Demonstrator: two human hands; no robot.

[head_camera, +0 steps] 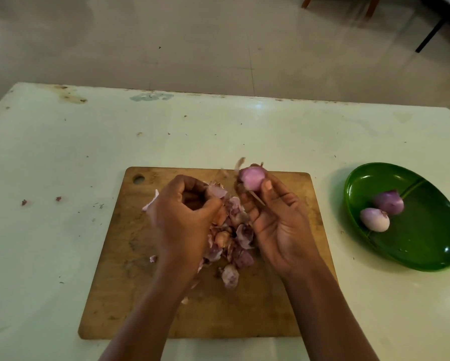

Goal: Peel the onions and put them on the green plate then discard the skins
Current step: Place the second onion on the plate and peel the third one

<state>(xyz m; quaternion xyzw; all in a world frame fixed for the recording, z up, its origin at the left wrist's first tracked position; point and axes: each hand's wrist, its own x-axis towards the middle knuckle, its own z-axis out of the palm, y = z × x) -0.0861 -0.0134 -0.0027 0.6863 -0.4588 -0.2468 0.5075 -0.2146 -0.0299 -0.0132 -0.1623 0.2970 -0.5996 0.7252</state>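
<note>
My right hand [278, 220] holds a peeled pink onion [251, 178] at its fingertips above the far edge of the wooden cutting board [145, 295]. My left hand [184, 217] is curled over the board, its fingers gripping a piece of onion skin [217, 191]. A heap of purple and tan skins [231, 243] lies on the board between and under my hands. Two peeled onions [389, 201] [375, 219] sit side by side on the green plate [427, 243] at the right.
The board lies on a pale green table [62, 157] with small skin scraps [23, 202] at the left. The table's far edge meets a tiled floor. Chair legs [369, 6] stand at the top right.
</note>
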